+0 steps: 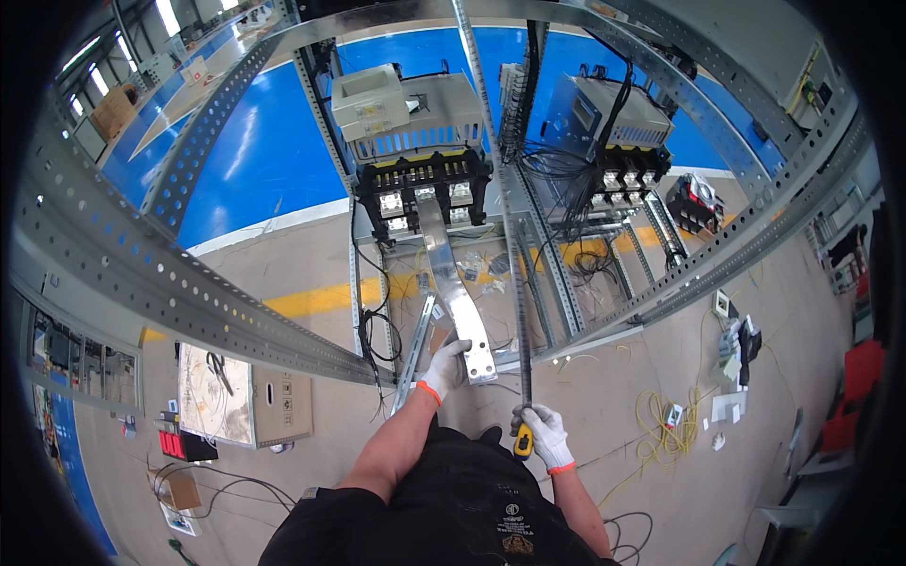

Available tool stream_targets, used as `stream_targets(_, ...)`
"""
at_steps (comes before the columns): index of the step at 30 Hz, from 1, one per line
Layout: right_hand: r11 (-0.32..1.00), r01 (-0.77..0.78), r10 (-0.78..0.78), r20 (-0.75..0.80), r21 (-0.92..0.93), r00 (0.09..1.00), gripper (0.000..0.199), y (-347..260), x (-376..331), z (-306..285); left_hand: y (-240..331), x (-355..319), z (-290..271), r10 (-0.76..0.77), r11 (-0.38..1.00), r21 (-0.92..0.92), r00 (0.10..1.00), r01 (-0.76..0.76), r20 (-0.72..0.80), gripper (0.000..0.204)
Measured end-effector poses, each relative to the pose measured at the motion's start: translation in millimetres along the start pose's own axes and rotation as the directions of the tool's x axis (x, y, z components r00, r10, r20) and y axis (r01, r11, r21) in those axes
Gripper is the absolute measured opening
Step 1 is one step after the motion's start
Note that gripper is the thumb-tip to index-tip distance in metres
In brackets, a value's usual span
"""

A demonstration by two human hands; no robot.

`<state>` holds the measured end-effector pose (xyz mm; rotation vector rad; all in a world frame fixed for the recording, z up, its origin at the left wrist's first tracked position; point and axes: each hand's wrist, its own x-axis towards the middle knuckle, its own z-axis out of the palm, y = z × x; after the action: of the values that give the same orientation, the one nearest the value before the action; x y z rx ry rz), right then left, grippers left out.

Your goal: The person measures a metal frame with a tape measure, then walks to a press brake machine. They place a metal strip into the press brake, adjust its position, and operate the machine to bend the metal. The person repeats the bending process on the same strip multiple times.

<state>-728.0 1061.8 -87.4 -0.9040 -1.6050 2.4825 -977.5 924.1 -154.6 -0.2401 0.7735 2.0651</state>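
Note:
My left hand [445, 370], in a white glove with an orange cuff, grips the near end of a bent, shiny metal busbar [451, 278]. Holes show in that near end. The busbar's far end reaches the middle terminal of a black circuit breaker base [425, 179]. My right hand [544, 434], gloved alike, is closed around a yellow-and-black tool handle [523, 441]; its exact kind I cannot tell. Just above this hand ends a long narrow metal strip [514, 283]; whether my fingers touch it is unclear.
Perforated steel frame rails [236, 307] arch around both sides. A second breaker unit [628, 174] with bundled black wires stands right. On the floor lie a coiled yellow cable [665, 424], scattered parts and a wooden box [217, 396] at left.

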Motion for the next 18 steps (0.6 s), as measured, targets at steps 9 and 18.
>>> stream_targets(9,0.994,-0.071,0.084,-0.181,0.08,0.98,0.024,-4.6,-84.5,26.2,32.5,10.8,6.8,-0.129,0.947,-0.264,0.969,0.184,0.211,0.073)
stream_targets(18,0.993,0.003,0.037,-0.34,0.117,0.94,0.023,33.7,-171.9,79.4,93.5,22.6,6.6,-0.104,0.966,-0.205,0.964,0.156,0.246,0.073)
